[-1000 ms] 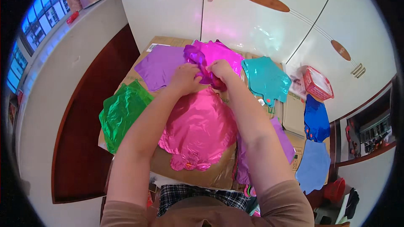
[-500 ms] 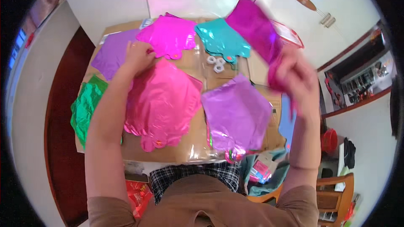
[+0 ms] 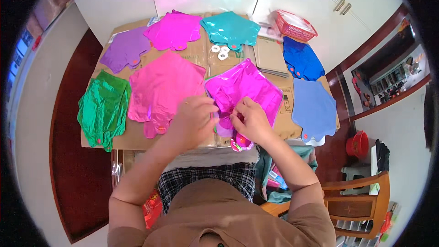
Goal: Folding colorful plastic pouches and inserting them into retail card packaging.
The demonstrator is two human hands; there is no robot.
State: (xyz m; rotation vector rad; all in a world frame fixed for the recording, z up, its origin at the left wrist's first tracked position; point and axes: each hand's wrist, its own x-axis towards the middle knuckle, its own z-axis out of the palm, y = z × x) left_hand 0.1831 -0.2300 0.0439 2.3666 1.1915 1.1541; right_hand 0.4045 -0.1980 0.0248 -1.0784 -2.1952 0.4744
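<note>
Magenta foil balloon (image 3: 249, 87) flat on cardboard-covered counter (image 3: 201, 59), front centre, lower edge under both hands. Left hand (image 3: 194, 121) curled, fingertips pinching balloon's crumpled lower edge. Right hand (image 3: 251, 119) likewise closed on same edge, thumb and forefinger pinching foil. Hands just beside each other. Pink balloon (image 3: 162, 89) lies to left, touching left hand's side; green balloon (image 3: 103, 107) further left. Purple balloon (image 3: 125, 50), teal balloon (image 3: 231, 28) at back. 2 blue balloons (image 3: 313, 105) on right. Red basket (image 3: 295, 25) at back right.
</note>
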